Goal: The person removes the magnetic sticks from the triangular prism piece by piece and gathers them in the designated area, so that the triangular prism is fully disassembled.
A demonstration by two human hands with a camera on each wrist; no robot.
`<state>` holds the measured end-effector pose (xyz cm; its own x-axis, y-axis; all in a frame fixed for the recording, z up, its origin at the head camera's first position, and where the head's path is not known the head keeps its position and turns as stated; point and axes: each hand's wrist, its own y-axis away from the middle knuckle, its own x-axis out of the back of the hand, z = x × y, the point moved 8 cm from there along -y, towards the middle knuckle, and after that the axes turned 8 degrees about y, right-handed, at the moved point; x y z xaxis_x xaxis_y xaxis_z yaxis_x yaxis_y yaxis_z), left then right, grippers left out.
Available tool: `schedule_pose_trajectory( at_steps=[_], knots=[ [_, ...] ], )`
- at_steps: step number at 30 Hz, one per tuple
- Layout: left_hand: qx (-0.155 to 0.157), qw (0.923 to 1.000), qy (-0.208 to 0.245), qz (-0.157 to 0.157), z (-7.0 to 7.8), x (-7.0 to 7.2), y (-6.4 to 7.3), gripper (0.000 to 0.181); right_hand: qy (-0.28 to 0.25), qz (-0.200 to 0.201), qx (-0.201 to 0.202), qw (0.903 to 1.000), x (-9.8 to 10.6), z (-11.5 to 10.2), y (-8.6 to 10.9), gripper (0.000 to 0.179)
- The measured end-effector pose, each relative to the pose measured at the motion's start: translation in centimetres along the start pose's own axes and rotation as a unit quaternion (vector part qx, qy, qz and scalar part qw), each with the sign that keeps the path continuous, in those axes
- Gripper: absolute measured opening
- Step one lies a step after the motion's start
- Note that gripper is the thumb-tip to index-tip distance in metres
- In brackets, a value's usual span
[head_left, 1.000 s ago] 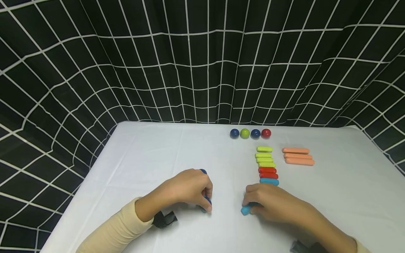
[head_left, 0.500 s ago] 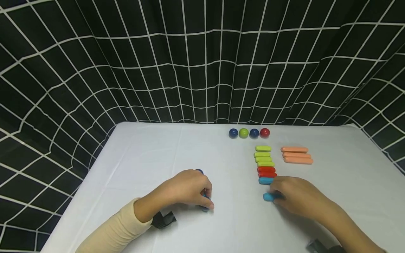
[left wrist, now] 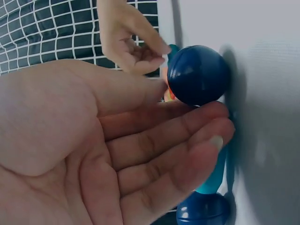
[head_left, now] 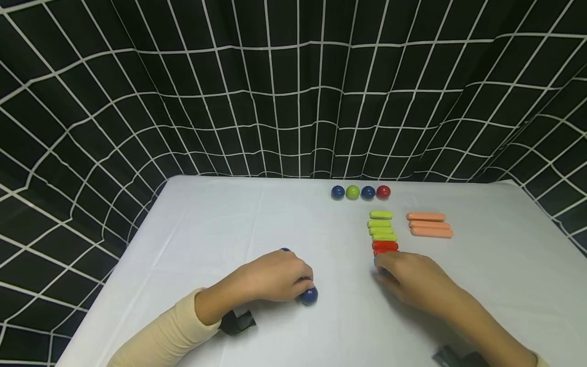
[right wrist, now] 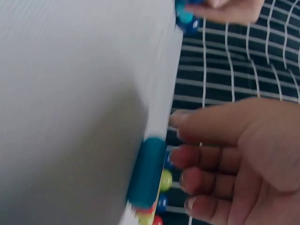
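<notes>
My left hand (head_left: 277, 278) is low over the table's middle. In the left wrist view its extended fingers and thumb tip are right at a glossy dark blue ball (left wrist: 199, 75). A light blue stick (left wrist: 213, 176) runs behind those fingers toward a second dark blue ball (left wrist: 204, 208). My right hand (head_left: 415, 278) is at the near end of a column of coloured sticks, covering most of the light blue ones in the head view. In the right wrist view a light blue stick (right wrist: 146, 173) lies on the table, with a gap between it and my loosely bent fingers (right wrist: 192, 157).
Green sticks (head_left: 380, 224) and red sticks (head_left: 385, 245) lie in the column beyond my right hand. Orange sticks (head_left: 428, 224) are to its right. Two blue balls, a green ball (head_left: 352, 192) and a red ball (head_left: 383, 192) line the white table's far edge. Black gridded cloth (head_left: 298, 102) surrounds it.
My right hand has carried a light blue stick to the column's near end, and its fingers are now off it. At my left hand a dark blue ball now shows beyond the thumb.
</notes>
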<state>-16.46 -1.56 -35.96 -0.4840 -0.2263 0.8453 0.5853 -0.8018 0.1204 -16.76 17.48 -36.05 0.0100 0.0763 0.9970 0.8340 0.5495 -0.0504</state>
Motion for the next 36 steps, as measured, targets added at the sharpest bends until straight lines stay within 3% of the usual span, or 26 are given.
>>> schedule_pose_trajectory(
  at_steps=[4, 10, 13, 20, 24, 27, 32, 36],
  knots=[
    [-0.014, 0.9998, 0.009, 0.011, 0.1, 0.0, -0.2, 0.016, -0.049, 0.02, 0.043, 0.9977, 0.0, -2.5, -0.8, 0.017],
    [-0.008, 0.9994, 0.007, 0.033, -0.6, 0.4, -0.4, 0.022, -0.124, 0.005, 0.091, 0.9881, -0.4, -6.0, -2.2, 0.035],
    [0.008, 0.9994, 0.003, 0.033, -1.1, 0.4, -0.3, 0.022, -0.13, -0.007, 0.109, 0.9855, -0.8, -7.5, -2.7, 0.037],
    [0.043, 0.9977, -0.037, 0.037, -1.8, 0.6, -0.1, 0.019, -0.086, -0.015, 0.135, 0.987, -1.4, -9.6, -3.6, 0.032],
    [0.057, 0.9948, -0.066, 0.053, -2.4, 1.1, -0.2, 0.016, -0.067, -0.028, 0.127, 0.9893, -1.0, -9.1, -4.5, 0.031],
    [0.063, 0.9914, -0.09, 0.071, -2.8, 1.5, -0.1, 0.017, -0.06, -0.012, 0.12, 0.991, 0.1, -7.9, -5.3, 0.03],
    [0.089, 0.9847, -0.11, 0.102, -3.6, 2.5, 0.1, 0.027, -0.107, 0.022, 0.098, 0.9892, 2.5, -5.0, -7.6, 0.028],
    [0.103, 0.9824, -0.113, 0.107, -4.0, 2.8, 0.1, 0.028, -0.138, 0.037, 0.075, 0.9869, 3.5, -2.3, -10.0, 0.029]
  ],
)
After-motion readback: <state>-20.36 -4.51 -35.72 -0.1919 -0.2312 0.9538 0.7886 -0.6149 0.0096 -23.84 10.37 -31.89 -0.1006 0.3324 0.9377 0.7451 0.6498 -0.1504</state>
